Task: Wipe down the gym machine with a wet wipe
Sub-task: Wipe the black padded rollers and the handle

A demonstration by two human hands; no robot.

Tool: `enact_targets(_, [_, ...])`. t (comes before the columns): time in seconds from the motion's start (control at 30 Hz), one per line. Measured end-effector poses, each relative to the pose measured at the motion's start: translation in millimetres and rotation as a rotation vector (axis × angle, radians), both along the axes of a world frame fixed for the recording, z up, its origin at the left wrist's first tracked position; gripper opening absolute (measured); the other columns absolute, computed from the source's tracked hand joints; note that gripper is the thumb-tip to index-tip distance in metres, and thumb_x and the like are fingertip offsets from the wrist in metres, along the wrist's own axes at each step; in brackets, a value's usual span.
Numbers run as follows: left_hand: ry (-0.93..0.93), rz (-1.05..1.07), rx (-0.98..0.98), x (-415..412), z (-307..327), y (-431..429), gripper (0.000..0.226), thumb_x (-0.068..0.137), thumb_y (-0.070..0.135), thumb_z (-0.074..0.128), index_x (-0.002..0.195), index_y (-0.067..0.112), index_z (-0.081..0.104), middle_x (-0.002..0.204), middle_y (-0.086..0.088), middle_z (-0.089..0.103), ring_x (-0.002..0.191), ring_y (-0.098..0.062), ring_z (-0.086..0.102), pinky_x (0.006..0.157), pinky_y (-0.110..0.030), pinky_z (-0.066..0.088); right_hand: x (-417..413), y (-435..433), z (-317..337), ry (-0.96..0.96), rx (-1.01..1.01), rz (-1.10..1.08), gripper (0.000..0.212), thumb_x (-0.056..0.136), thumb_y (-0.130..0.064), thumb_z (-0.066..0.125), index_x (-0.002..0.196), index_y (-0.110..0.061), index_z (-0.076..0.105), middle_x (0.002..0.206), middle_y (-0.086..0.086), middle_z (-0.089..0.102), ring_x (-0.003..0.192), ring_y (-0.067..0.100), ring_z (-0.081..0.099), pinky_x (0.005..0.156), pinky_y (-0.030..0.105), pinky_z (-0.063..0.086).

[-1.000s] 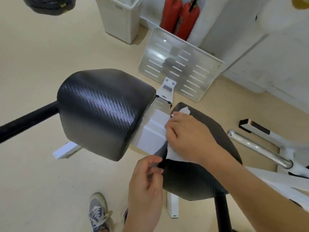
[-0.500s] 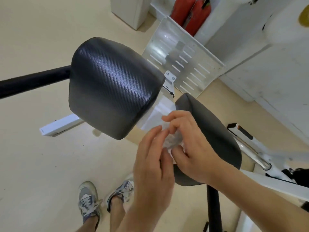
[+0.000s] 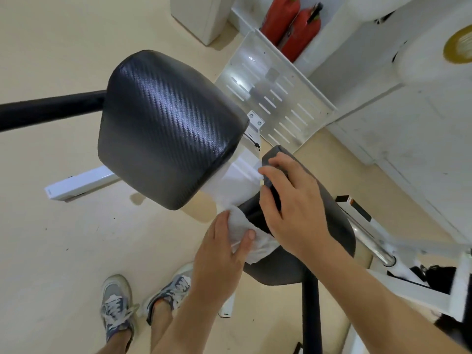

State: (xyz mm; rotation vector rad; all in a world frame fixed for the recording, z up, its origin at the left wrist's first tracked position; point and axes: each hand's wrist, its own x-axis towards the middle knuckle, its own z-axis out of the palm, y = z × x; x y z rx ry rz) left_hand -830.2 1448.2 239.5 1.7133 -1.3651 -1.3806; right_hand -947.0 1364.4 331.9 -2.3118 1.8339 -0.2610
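Note:
The gym machine has a large black carbon-pattern pad [image 3: 166, 123] on a black bar and a smaller black pad [image 3: 337, 233] lower right, joined by a white frame [image 3: 237, 180]. My left hand [image 3: 219, 256] pinches a crumpled white wet wipe [image 3: 242, 226] with thumb and fingers at the smaller pad's near-left edge. My right hand [image 3: 293, 208] lies on top of the smaller pad with its fingers spread, the fingertips at the pad's left edge. It holds nothing.
A slotted metal footplate [image 3: 275, 98] stands behind the pads, with two red fire extinguishers [image 3: 291, 24] beyond it. A chrome bar [image 3: 370, 241] and white frame parts are at the right. A white bin [image 3: 201, 16] stands at the back. My shoes [image 3: 117, 310] are on the beige floor.
One second ago my right hand pressed the wipe on the smaller pad. Both hands then bunched it up. Now my left hand alone holds it, and my right hand rests on the pad.

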Motion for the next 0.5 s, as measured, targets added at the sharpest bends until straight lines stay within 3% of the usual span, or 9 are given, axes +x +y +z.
enact_targets(0.07, [0.042, -0.007, 0.049, 6.1, -4.5, -2.5, 0.07, 0.086, 0.072, 0.032, 0.142, 0.031, 0.032, 0.134, 0.017, 0.047, 0.118, -0.003, 0.05, 0.083, -0.004, 0.036, 7.5, -3.7, 1.0, 0.072, 0.077, -0.192, 0.041, 0.096, -0.036, 0.042, 0.131, -0.017, 0.053, 0.138, 0.003, 0.048, 0.128, 0.019, 0.045, 0.102, 0.042, 0.041])
enact_targets(0.13, [0.053, -0.026, 0.022, 5.6, -1.7, -3.0, 0.067, 0.09, 0.068, 0.031, 0.146, 0.032, 0.028, 0.141, 0.017, 0.042, 0.125, 0.003, 0.042, 0.09, 0.0, 0.03, 4.2, -12.2, 7.6, 0.06, 0.199, -0.317, 0.044, 0.099, -0.042, 0.038, 0.136, -0.021, 0.05, 0.142, -0.002, 0.048, 0.127, 0.009, 0.043, 0.106, 0.033, 0.036])
enact_targets(0.2, [0.013, -0.037, -0.092, -4.7, 11.2, -4.3, 0.061, 0.095, 0.061, 0.026, 0.149, 0.034, 0.021, 0.147, 0.021, 0.031, 0.129, 0.01, 0.028, 0.098, 0.002, 0.02, -15.7, -23.9, 14.4, -0.172, 0.293, -0.395, 0.031, 0.1, -0.036, 0.042, 0.12, -0.028, 0.065, 0.124, -0.009, 0.063, 0.1, -0.007, 0.052, 0.094, 0.015, 0.038])
enact_targets(0.23, [0.001, -0.036, -0.151, -11.7, 16.9, -5.8, 0.058, 0.096, 0.059, 0.025, 0.149, 0.036, 0.019, 0.149, 0.022, 0.029, 0.132, 0.01, 0.025, 0.103, -0.001, 0.019, -28.7, -28.6, 16.5, -0.34, 0.311, -0.469, 0.027, 0.1, -0.033, 0.044, 0.111, -0.031, 0.069, 0.115, -0.012, 0.068, 0.094, -0.009, 0.055, 0.094, 0.015, 0.04])
enact_targets(0.3, [-0.032, -0.023, -0.245, -23.1, 24.7, -10.5, 0.057, 0.097, 0.057, 0.026, 0.149, 0.035, 0.018, 0.152, 0.017, 0.03, 0.137, 0.003, 0.027, 0.11, -0.016, 0.027, -51.5, -30.1, 14.5, -0.559, 0.322, -0.598, 0.026, 0.099, -0.027, 0.047, 0.107, -0.032, 0.072, 0.107, -0.016, 0.071, 0.101, -0.006, 0.06, 0.102, 0.029, 0.045])
enact_targets(0.37, [-0.062, -0.037, -0.325, -27.3, 29.7, -23.1, 0.056, 0.099, 0.056, 0.025, 0.148, 0.031, 0.017, 0.153, 0.013, 0.032, 0.137, 0.004, 0.026, 0.11, -0.018, 0.03, -60.4, -26.0, 10.2, -0.606, 0.29, -0.654, 0.025, 0.098, -0.024, 0.05, 0.105, -0.03, 0.073, 0.105, -0.016, 0.071, 0.105, 0.0, 0.062, 0.102, 0.033, 0.046])
enact_targets(0.43, [-0.104, -0.098, -0.428, -28.8, 38.7, -44.1, 0.055, 0.1, 0.054, 0.024, 0.148, 0.025, 0.023, 0.151, 0.007, 0.037, 0.137, 0.002, 0.03, 0.11, -0.012, 0.026, -60.1, -22.7, 8.9, -0.607, 0.26, -0.658, 0.023, 0.097, -0.024, 0.051, 0.101, -0.032, 0.073, 0.101, -0.018, 0.071, 0.102, -0.003, 0.062, 0.095, 0.025, 0.046])
enact_targets(0.5, [-0.195, -0.21, -0.525, -34.6, 47.1, -67.3, 0.052, 0.103, 0.046, 0.024, 0.145, 0.017, 0.035, 0.148, -0.001, 0.043, 0.136, -0.009, 0.038, 0.109, -0.016, 0.03, -58.9, -23.1, 9.0, -0.624, 0.251, -0.657, 0.022, 0.097, -0.026, 0.052, 0.1, -0.033, 0.073, 0.096, -0.02, 0.071, 0.095, -0.008, 0.06, 0.086, 0.018, 0.044])
